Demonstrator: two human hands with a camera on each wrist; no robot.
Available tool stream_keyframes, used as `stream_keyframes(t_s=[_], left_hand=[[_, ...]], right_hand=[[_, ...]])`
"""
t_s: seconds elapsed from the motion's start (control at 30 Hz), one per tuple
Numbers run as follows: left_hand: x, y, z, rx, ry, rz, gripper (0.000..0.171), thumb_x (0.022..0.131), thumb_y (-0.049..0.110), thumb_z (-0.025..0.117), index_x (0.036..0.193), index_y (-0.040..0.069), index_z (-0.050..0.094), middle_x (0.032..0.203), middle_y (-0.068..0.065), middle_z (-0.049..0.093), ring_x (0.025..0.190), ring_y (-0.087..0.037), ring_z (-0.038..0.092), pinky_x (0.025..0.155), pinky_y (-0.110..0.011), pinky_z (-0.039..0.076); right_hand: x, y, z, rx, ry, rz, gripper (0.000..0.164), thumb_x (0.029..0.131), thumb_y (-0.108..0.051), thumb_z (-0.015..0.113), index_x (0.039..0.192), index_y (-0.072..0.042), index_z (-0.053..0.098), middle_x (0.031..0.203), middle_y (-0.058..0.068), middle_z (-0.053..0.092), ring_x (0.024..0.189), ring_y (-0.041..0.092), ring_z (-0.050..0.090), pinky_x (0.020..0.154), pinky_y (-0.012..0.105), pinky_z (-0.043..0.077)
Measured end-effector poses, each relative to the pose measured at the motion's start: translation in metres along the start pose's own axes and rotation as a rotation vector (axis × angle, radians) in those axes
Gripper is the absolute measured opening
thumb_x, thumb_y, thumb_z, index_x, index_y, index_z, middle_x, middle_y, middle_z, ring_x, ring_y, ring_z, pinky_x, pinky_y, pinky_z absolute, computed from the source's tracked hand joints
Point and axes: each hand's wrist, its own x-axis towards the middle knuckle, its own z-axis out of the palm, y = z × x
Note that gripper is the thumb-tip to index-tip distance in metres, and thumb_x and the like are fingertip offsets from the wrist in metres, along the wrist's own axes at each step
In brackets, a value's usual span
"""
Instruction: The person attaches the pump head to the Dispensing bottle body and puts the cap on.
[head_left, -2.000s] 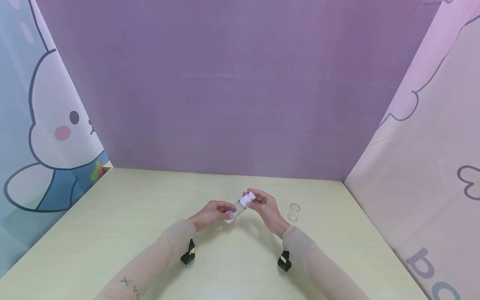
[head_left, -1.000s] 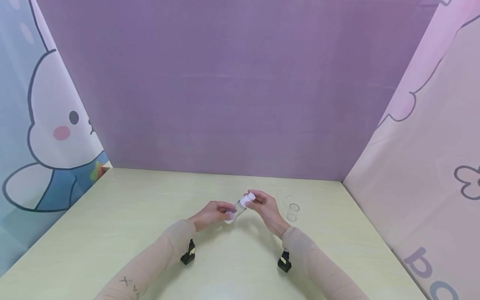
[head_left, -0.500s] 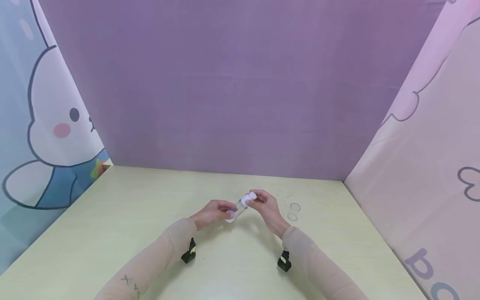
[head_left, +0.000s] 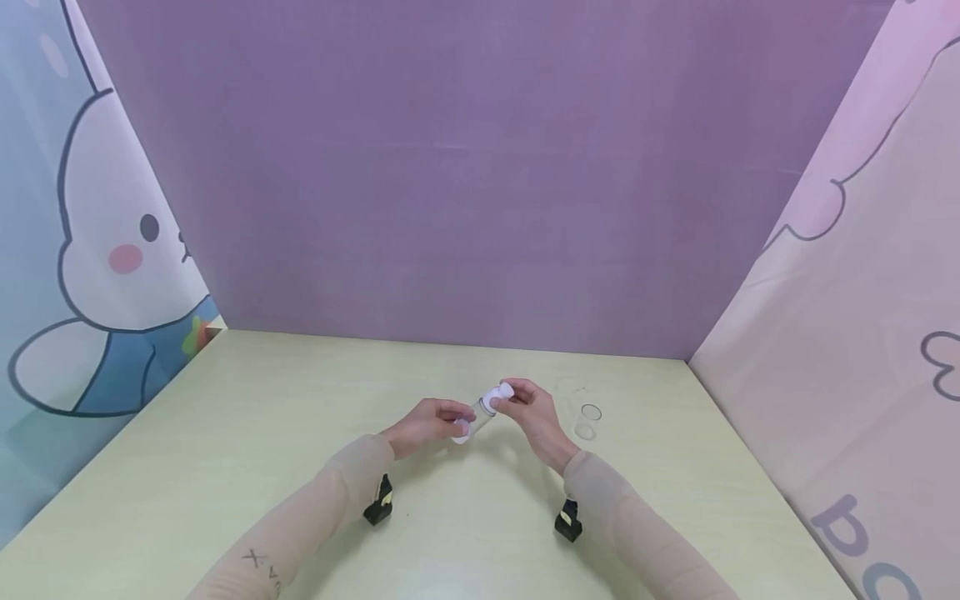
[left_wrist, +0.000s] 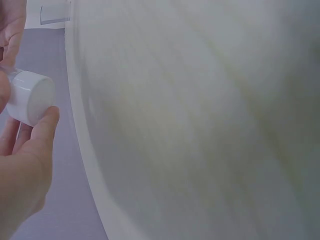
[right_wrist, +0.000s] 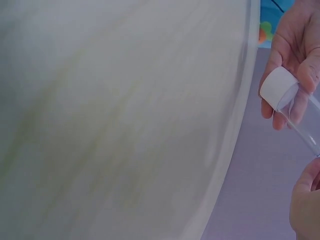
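Observation:
A clear bottle [head_left: 481, 414] with white ends is held tilted above the table between both hands. My left hand [head_left: 427, 427] grips its lower white end, seen closely as a white round base [left_wrist: 31, 97] in the left wrist view. My right hand [head_left: 536, 417] pinches the white top [head_left: 498, 396], thumb in front and fingers behind. In the right wrist view the transparent bottle body [right_wrist: 303, 127] runs from the white base toward the right fingers, which hide the top there. A clear cap [head_left: 588, 422] stands on the table to the right of the right hand.
The pale table [head_left: 300, 392] ends at a purple panel [head_left: 465, 183] at the back. Printed cloth walls [head_left: 847, 333] border both sides. Black wrist-worn devices [head_left: 378, 502] hang below both sleeves.
Both hands keep their grip on the bottle in nearly the same pose. Only the head view has shifted slightly; the clear cap stays in place.

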Motion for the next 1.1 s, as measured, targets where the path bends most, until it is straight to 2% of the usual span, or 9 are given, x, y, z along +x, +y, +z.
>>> stream_keyframes(t_s=[0.4,0.57,0.77,0.9,1.1], left_hand=[[-0.0019,0.0039,-0.0002,-0.003,0.008,-0.004,0.037,0.088,0.016,0.06,0.123,0.004,0.056,0.128,-0.015,0.055,0.113,-0.026,0.054,0.093,-0.04,0.047],[-0.0025,0.003,0.0002,0.006,0.015,-0.008,0.036,0.088,0.016,0.061,0.122,0.004,0.057,0.128,-0.015,0.055,0.112,-0.025,0.054,0.093,-0.041,0.046],[-0.0018,-0.0016,0.0012,-0.002,0.01,-0.01,0.038,0.087,0.018,0.063,0.122,0.005,0.057,0.128,-0.014,0.055,0.112,-0.025,0.054,0.093,-0.041,0.046],[-0.0017,-0.0012,0.0016,-0.003,0.001,-0.007,0.037,0.087,0.018,0.063,0.121,0.005,0.058,0.128,-0.014,0.055,0.112,-0.025,0.054,0.094,-0.041,0.046],[-0.0019,0.0034,0.0015,0.014,0.011,-0.014,0.035,0.087,0.017,0.062,0.12,0.006,0.059,0.127,-0.013,0.055,0.112,-0.024,0.054,0.093,-0.04,0.046]], right_hand=[[-0.0012,-0.0024,0.0002,-0.008,-0.019,-0.017,0.041,0.08,-0.008,0.069,0.117,-0.001,0.055,0.108,0.01,0.061,0.094,0.012,0.058,0.086,0.026,0.05],[-0.0033,-0.0027,-0.0019,0.046,-0.069,-0.03,0.05,0.081,-0.003,0.066,0.128,-0.004,0.049,0.124,0.016,0.056,0.107,0.017,0.057,0.091,0.025,0.047],[-0.0072,-0.0031,-0.005,0.176,-0.177,-0.055,0.054,0.084,0.009,0.053,0.135,-0.001,0.039,0.135,0.019,0.047,0.123,0.024,0.047,0.098,0.025,0.041],[-0.0082,-0.005,-0.0051,0.211,-0.211,-0.056,0.048,0.086,0.01,0.048,0.132,0.002,0.042,0.137,0.025,0.041,0.121,0.021,0.05,0.1,0.026,0.04],[-0.0072,-0.0064,-0.0046,0.157,-0.188,-0.069,0.045,0.084,0.01,0.051,0.128,0.005,0.046,0.128,0.021,0.053,0.111,0.015,0.057,0.094,0.025,0.045]])
